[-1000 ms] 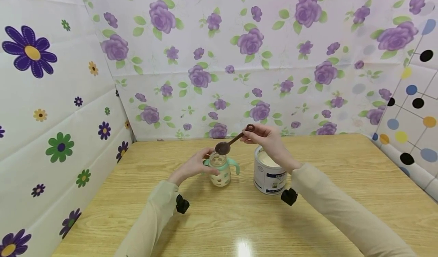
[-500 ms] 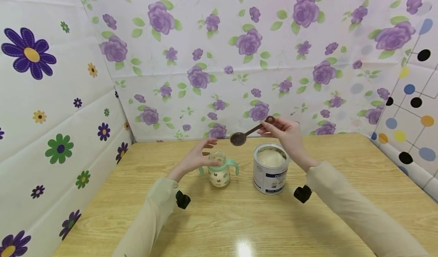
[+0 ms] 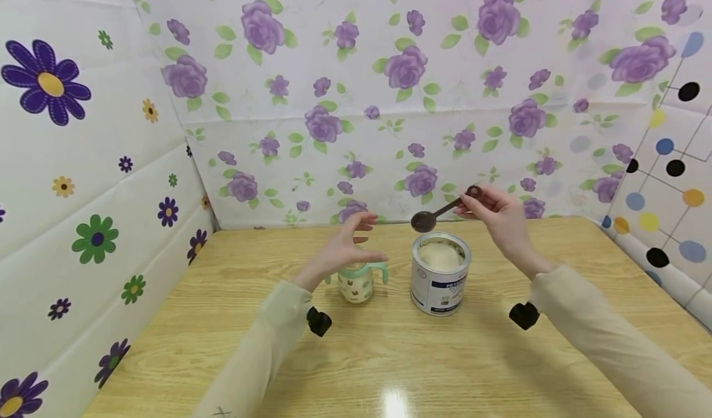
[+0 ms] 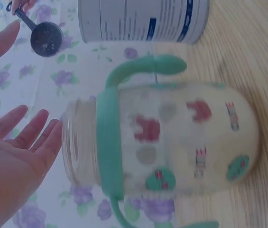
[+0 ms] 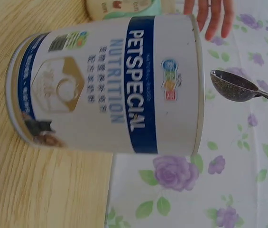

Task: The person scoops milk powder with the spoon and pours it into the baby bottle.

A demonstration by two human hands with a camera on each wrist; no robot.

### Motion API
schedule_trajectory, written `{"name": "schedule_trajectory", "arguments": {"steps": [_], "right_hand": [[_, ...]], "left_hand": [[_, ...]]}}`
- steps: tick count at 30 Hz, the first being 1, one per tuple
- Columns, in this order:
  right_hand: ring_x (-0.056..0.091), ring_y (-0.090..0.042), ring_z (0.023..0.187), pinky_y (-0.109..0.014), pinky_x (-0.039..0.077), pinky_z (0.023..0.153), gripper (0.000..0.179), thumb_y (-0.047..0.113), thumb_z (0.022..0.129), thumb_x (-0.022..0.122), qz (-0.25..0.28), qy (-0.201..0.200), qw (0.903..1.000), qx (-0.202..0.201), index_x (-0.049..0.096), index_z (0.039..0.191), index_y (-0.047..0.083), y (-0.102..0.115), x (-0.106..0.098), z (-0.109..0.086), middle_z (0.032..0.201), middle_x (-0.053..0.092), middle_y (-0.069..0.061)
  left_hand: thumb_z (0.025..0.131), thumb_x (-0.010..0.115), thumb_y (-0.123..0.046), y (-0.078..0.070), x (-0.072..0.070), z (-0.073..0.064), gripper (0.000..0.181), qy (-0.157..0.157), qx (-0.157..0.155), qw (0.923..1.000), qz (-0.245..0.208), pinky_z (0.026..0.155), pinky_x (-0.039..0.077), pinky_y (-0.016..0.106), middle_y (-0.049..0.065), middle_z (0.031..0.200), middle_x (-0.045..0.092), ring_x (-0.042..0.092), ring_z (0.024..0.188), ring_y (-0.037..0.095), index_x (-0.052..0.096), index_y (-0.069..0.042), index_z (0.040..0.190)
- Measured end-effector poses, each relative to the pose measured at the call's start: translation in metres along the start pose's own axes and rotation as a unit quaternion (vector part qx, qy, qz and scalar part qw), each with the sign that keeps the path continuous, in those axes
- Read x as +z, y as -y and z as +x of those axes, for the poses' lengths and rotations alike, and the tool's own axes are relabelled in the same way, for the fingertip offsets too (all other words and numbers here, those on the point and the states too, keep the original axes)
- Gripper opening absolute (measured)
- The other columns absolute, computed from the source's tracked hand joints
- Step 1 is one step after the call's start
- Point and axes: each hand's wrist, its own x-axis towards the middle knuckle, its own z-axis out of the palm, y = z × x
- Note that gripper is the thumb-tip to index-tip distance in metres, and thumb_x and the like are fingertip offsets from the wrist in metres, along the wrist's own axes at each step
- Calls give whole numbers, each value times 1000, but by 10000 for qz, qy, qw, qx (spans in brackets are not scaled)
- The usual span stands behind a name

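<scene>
My right hand (image 3: 500, 220) pinches the looped handle end of a brown measuring spoon (image 3: 424, 221). Its bowl hangs just above the mouth of an open can (image 3: 438, 291), which holds pale powder (image 3: 440, 256). In the right wrist view, specks of residue coat the spoon bowl (image 5: 233, 86). My left hand (image 3: 342, 251) is in the air, fingers and thumb spread and holding nothing. Close by it stands an uncapped baby bottle (image 3: 356, 287) with mint-green handles, upright on the table; its neck is partly hidden by the hand in the head view. Cloudy, pale contents show through the bottle (image 4: 181, 137).
The wooden table (image 3: 356, 362) meets a purple-flowered cloth backdrop (image 3: 367, 121) at its far edge. More patterned cloth hangs on the left and right. The can stands to the right of the bottle, with a gap between them.
My left hand has let go of the bottle, lifted and shifted right. My right hand has carried the spoon rightward from over the bottle to over the can.
</scene>
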Motion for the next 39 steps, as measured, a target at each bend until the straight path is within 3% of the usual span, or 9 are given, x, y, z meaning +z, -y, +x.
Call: {"name": "schedule_trajectory", "arguments": {"steps": [5, 9, 19, 29, 39], "right_hand": [[64, -22, 70, -34, 49, 64, 14, -12, 86, 53, -415, 149, 9990, -66, 54, 94, -22, 9, -4, -5, 80, 60, -28], [64, -21, 71, -33, 49, 65, 14, -9, 86, 54, -581, 281, 9979, 109, 56, 95, -20, 4, -11, -10, 80, 61, -26], [64, -22, 71, -33, 50, 64, 14, -9, 85, 56, -738, 602, 9955, -18, 59, 97, -16, -10, -23, -18, 81, 62, -25], [64, -24, 72, -30, 50, 64, 15, -18, 83, 52, -1414, 1008, 9847, -157, 58, 97, -18, 8, -16, -24, 81, 60, -30], [61, -34, 69, -33, 50, 62, 22, -26, 78, 51, -1608, 1296, 9770, -527, 59, 97, -19, 7, -16, -28, 81, 61, -28]], "left_hand": [[73, 78, -21, -8, 19, 10, 78, 125, 111, 9998, 54, 93, 34, 33, 9, 129, 36, 37, 117, 27, 33, -8, 135], [72, 79, -20, -12, 34, 16, 80, 124, 67, 9999, 91, 92, 35, 32, 11, 130, 37, 38, 117, 28, 32, -5, 135], [66, 83, -20, -7, 64, 25, 89, -30, -149, 9998, 108, 93, 36, 37, 10, 130, 38, 39, 116, 28, 30, -3, 136], [67, 82, -22, -1, 85, 28, 94, -116, -324, 9989, 303, 89, 39, 37, 16, 129, 34, 40, 114, 25, 24, -4, 138], [64, 83, -30, 10, 96, 32, 94, -232, -576, 9979, 193, 85, 40, 35, 7, 125, 37, 43, 109, 20, 28, -7, 136]]}}
